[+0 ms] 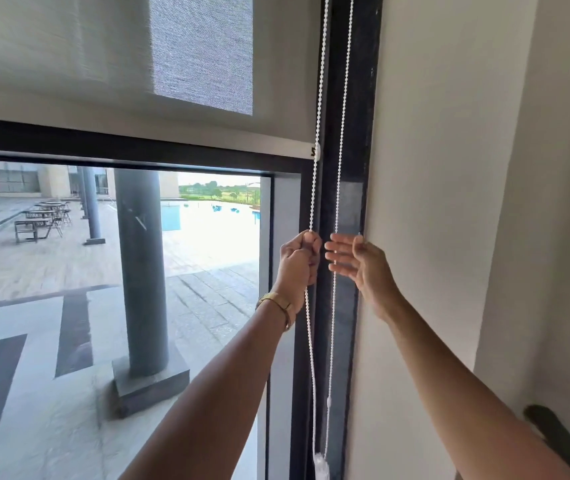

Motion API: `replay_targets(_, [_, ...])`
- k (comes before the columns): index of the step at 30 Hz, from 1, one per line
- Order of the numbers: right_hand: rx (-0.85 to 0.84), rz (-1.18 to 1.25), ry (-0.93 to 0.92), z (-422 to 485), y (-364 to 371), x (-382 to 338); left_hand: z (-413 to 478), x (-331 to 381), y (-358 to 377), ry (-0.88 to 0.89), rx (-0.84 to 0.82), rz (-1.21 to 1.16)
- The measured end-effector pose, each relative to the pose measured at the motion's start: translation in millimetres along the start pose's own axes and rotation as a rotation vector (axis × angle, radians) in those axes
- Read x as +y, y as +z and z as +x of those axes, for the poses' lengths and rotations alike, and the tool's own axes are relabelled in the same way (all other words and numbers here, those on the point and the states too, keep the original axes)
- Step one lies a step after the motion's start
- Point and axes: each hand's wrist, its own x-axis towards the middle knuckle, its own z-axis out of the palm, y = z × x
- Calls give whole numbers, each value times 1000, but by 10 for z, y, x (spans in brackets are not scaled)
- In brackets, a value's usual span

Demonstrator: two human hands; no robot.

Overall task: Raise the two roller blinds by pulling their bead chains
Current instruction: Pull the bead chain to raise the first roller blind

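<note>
Bead chain (314, 188) hangs vertical, 12-to-6 along the window frame (349, 98), its near strand clenched in the left hand (299, 263); right hand (356, 263) released, fingers spread at the far strand (340, 168), blind (103, 81) part-raised.

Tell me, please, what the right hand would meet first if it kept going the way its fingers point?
The open right hand points left, fingers spread. First in line is the right strand of the bead chain, already crossing its fingertips; whether they touch is unclear. Beyond it is the left hand, fisted on the left strand.
</note>
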Motion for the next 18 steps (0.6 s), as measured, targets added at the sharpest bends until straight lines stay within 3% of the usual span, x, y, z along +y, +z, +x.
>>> replay_targets(8, [-144,64,-70,495,410,-917,-40,32,123,-5,-6,-28])
replay_targets(18, [10,102,-92,632,570,-961,-17,110,175,-40,-10,62])
